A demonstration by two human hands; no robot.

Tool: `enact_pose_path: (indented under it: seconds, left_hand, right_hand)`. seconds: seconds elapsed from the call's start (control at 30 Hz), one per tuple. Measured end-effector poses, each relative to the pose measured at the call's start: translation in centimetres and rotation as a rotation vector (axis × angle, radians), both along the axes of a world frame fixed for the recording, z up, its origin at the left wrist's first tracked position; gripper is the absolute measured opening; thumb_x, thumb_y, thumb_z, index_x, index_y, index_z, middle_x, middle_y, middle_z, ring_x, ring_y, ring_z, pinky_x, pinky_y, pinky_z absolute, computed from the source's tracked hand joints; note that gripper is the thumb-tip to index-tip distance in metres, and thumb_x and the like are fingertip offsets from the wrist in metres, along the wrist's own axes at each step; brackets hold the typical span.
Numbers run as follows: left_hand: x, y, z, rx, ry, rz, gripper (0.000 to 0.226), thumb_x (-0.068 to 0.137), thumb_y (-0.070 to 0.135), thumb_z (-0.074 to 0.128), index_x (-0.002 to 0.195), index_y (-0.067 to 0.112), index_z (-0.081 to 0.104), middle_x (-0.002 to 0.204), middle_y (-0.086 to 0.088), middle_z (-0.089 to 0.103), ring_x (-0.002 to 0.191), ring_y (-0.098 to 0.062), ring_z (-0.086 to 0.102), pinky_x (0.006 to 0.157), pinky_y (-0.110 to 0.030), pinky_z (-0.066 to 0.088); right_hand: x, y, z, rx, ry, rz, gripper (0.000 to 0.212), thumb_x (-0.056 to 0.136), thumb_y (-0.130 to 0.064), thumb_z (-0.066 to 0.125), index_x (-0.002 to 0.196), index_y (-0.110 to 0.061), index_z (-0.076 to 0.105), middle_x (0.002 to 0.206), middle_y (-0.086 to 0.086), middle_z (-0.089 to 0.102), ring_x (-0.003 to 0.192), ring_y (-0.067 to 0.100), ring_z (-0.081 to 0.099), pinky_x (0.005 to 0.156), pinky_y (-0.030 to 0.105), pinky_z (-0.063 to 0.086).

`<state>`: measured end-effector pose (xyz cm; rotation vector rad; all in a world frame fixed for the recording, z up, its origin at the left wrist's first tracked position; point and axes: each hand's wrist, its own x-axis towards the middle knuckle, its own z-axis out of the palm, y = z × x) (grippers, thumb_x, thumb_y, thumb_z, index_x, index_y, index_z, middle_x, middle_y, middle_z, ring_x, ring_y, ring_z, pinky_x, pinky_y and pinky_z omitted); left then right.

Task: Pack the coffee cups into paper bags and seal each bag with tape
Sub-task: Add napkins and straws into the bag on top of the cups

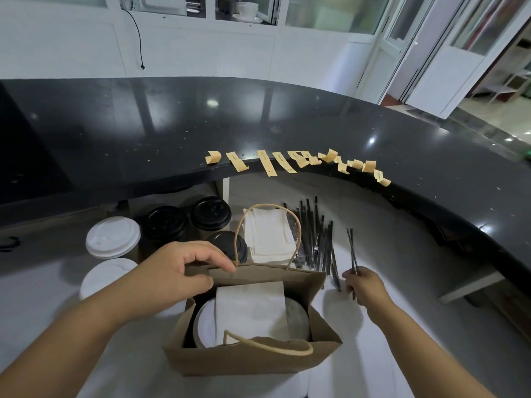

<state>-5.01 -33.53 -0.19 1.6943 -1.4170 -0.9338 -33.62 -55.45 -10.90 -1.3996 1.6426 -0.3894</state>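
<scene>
My left hand (184, 268) pinched the far rim of the open brown paper bag (258, 360); my right hand (365, 285) gripped two thin black wrapped straws (352, 248).

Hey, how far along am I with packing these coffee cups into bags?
Done: one bag holds white-lidded cups with a napkin on top. In hand: your left hand holds the bag's rim open; your right hand pinches straws. Left: the bag is unsealed, tape strips wait on the counter edge, and five cups stand outside.
</scene>
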Motion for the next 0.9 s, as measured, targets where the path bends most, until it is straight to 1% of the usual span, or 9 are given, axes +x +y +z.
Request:
enact_pose_path:
  seconds: [0.1,0.17,0.3,0.4,0.53,0.63,0.7,0.8,0.9]
  left_hand:
    - [-0.2,0.3,0.0,-0.048,-0.002,0.013,0.049,0.080,-0.004,0.063,0.088,0.044,0.071,0.102,0.021,0.067,0.099,-0.002,0.062,0.085,-0.018,0.048]
    - [-0.4,0.5,0.0,-0.092,0.005,0.020,0.045,0.079,-0.003,0.065,0.088,0.041,0.071,0.102,0.018,0.068,0.098,-0.006,0.062,0.085,-0.017,0.047]
    - [-0.4,1.0,-0.3,-0.163,0.009,0.038,0.043,0.078,-0.006,0.066,0.081,0.036,0.074,0.102,0.017,0.068,0.102,-0.004,0.061,0.083,-0.009,0.044]
    - [-0.2,1.4,-0.4,-0.191,0.004,0.049,0.029,0.075,0.007,0.066,0.075,0.035,0.075,0.105,0.018,0.067,0.105,-0.003,0.059,0.082,-0.009,0.044]
    - [0.2,1.8,-1.2,-0.156,-0.067,0.017,0.016,0.069,0.029,0.064,0.076,0.039,0.075,0.111,0.026,0.061,0.118,0.006,0.046,0.090,-0.007,0.033]
    - [0.4,2.3,-1.9,-0.142,-0.105,0.014,0.029,0.061,0.050,0.061,0.089,0.045,0.070,0.114,0.031,0.057,0.123,0.013,0.035,0.089,0.004,0.024]
    - [0.6,2.6,-2.1,-0.116,-0.130,0.013,0.042,0.060,0.054,0.056,0.101,0.052,0.063,0.119,0.032,0.053,0.126,0.014,0.030,0.091,0.004,0.023]
    - [0.8,2.9,-2.2,-0.097,-0.113,0.000,0.055,0.059,0.052,0.054,0.113,0.059,0.050,0.121,0.038,0.046,0.124,0.016,0.028,0.091,0.005,0.021]
    - [0.8,3.1,-2.2,-0.052,-0.043,0.001,0.055,0.057,0.050,0.055,0.111,0.059,0.054,0.126,0.030,0.046,0.124,0.019,0.027,0.092,0.002,0.025]
  right_hand:
    - [0.6,1.1,2.4,-0.013,-0.107,0.035,0.016,0.092,-0.006,0.047,0.078,-0.006,0.054,0.059,0.005,0.039,0.052,0.016,0.029,0.048,0.027,0.023]
    - [1.4,2.5,4.7,-0.066,-0.190,0.077,0.028,0.097,-0.018,0.045,0.071,-0.009,0.047,0.059,0.002,0.035,0.052,0.013,0.027,0.051,0.027,0.024]
    - [3.5,6.1,9.9,-0.254,-0.374,0.190,0.044,0.101,-0.027,0.035,0.061,-0.010,0.039,0.055,0.000,0.040,0.053,0.012,0.037,0.054,0.021,0.035]
    - [4.6,8.3,12.6,-0.376,-0.524,0.271,0.043,0.098,-0.027,0.036,0.057,-0.015,0.047,0.061,-0.001,0.046,0.063,0.013,0.044,0.060,0.014,0.040]
    - [5.4,10.5,14.9,-0.467,-0.499,0.457,0.033,0.097,-0.028,0.041,0.073,-0.020,0.062,0.065,-0.013,0.051,0.062,0.003,0.046,0.058,0.014,0.041]
    - [6.0,12.0,16.3,-0.495,-0.409,0.710,0.019,0.094,-0.013,0.055,0.082,-0.019,0.068,0.070,-0.010,0.060,0.064,0.005,0.057,0.058,0.015,0.046]
    - [6.5,12.7,17.0,-0.443,-0.283,0.897,0.013,0.089,-0.010,0.063,0.081,-0.019,0.068,0.072,-0.008,0.064,0.067,0.007,0.062,0.060,0.017,0.049]
    - [7.9,13.0,16.5,-0.395,0.278,1.164,0.009,0.086,-0.018,0.061,0.077,-0.018,0.062,0.072,-0.001,0.061,0.066,0.014,0.059,0.057,0.025,0.048]
    - [9.9,13.4,15.1,-0.522,0.748,1.409,0.008,0.085,-0.017,0.056,0.077,-0.015,0.057,0.064,0.000,0.045,0.066,0.023,0.048,0.046,0.024,0.031]
